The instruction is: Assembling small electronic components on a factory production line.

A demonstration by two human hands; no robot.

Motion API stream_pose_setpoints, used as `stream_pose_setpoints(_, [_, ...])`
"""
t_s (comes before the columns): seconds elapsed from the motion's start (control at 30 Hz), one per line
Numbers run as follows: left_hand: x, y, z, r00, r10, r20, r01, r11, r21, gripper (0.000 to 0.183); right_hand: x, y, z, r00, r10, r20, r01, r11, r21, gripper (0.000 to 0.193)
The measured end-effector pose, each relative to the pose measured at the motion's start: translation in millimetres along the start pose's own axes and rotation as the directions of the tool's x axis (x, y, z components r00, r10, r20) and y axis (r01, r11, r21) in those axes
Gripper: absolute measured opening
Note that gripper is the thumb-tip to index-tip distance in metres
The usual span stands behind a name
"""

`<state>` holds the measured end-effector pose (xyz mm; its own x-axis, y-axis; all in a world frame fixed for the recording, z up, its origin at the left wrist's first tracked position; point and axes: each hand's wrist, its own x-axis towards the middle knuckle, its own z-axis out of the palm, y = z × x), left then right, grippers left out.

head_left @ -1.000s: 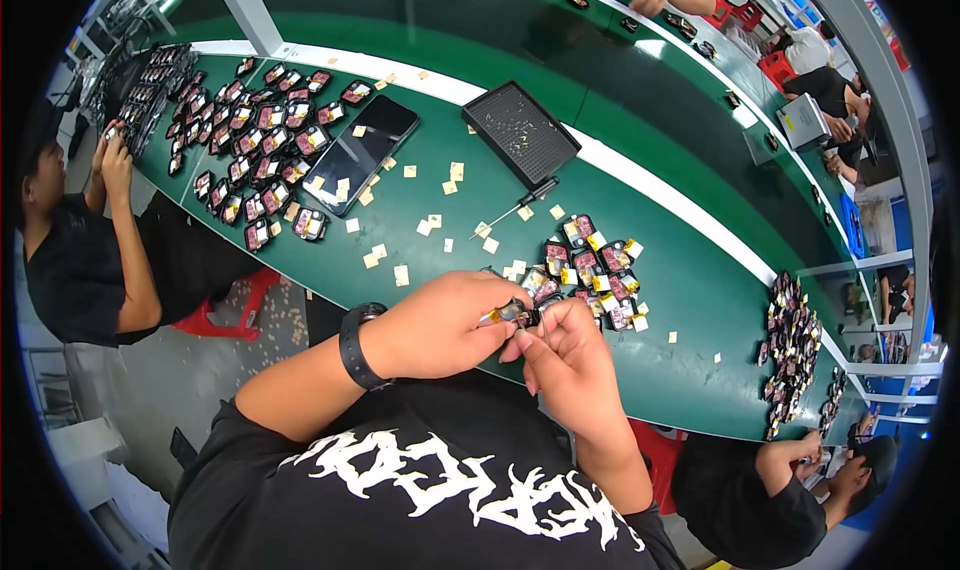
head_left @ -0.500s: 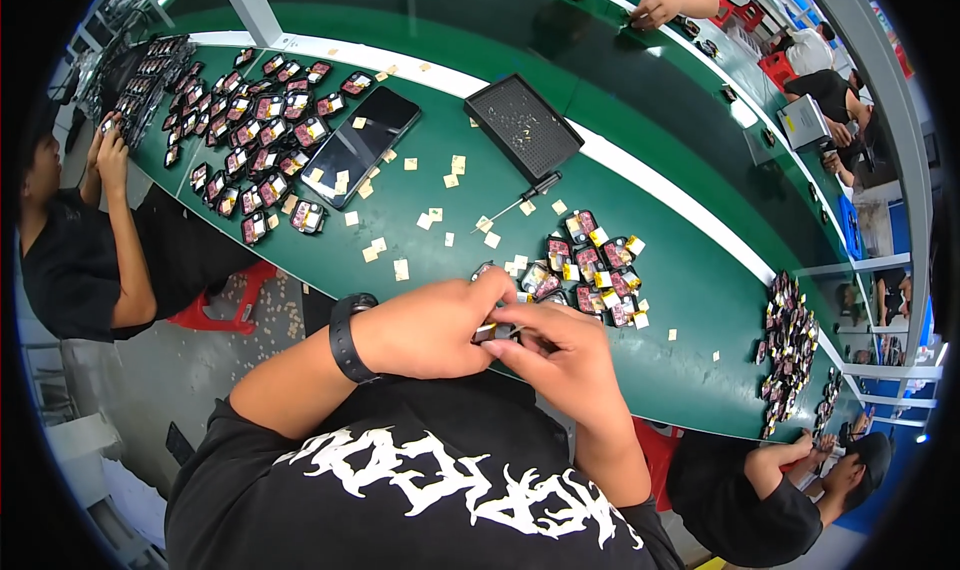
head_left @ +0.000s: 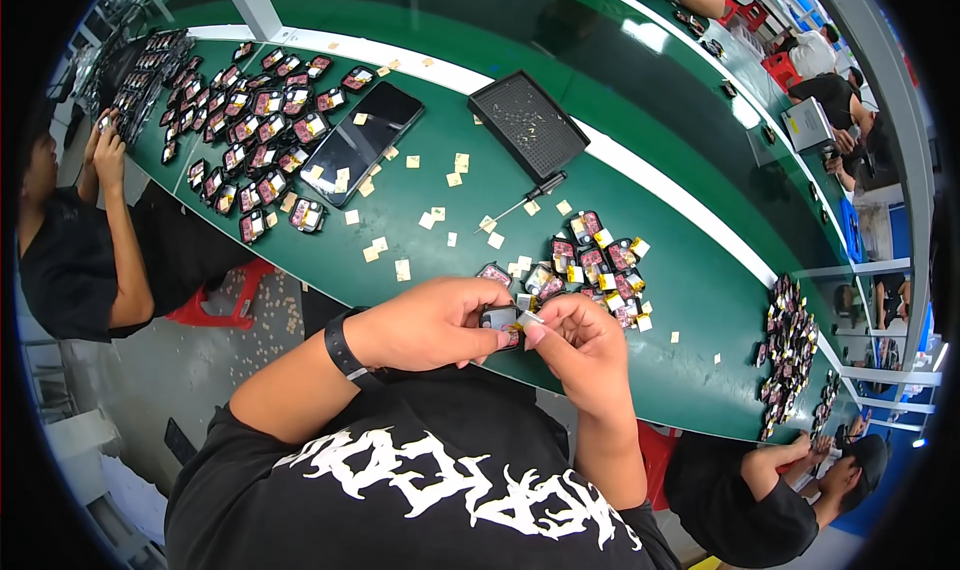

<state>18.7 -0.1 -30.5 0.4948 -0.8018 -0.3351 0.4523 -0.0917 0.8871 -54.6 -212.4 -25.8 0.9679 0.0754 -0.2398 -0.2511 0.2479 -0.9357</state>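
My left hand [head_left: 425, 325], with a black band on its wrist, grips a small black rectangular electronic unit [head_left: 500, 319] over the table's near edge. Its fingers and thumb close on the unit's left side, and a grey face shows upward. At the unit's right edge, my right hand [head_left: 583, 355] pinches a small whitish tab [head_left: 531, 318] between thumb and forefinger. Yellow shows where tab and unit meet; whether they are joined I cannot tell. Just beyond my hands lies a cluster of similar units [head_left: 590, 260] with yellow strips and pale tabs.
A larger group of units [head_left: 265, 130] spreads over the green table [head_left: 440, 245] at left, beside a black phone [head_left: 385, 120]. Pale squares [head_left: 402, 270] lie scattered. A screwdriver [head_left: 520, 204] touches a black tray [head_left: 530, 120]. Another pile [head_left: 790, 350] sits far right. People work on both sides.
My right hand has moved slightly right, away from my left, and now pinches the whitish tab. The unit, mostly covered before, now shows its grey face. Across the table, another person's hand has shifted.
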Motion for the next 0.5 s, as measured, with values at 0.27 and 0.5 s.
stream_pose_setpoints(0.27, [-2,0,7,0.997,0.078,0.008,-0.075,0.979,-0.191,0.022,-6,-1,4,0.998,-0.058,0.036,0.049,0.977,0.205,0.011])
stream_pose_setpoints(0.5, [-7,6,12,0.995,0.085,-0.051,-0.076,0.983,0.165,0.027,-12,-3,8,0.997,-0.043,-0.061,0.037,0.995,-0.094,0.012])
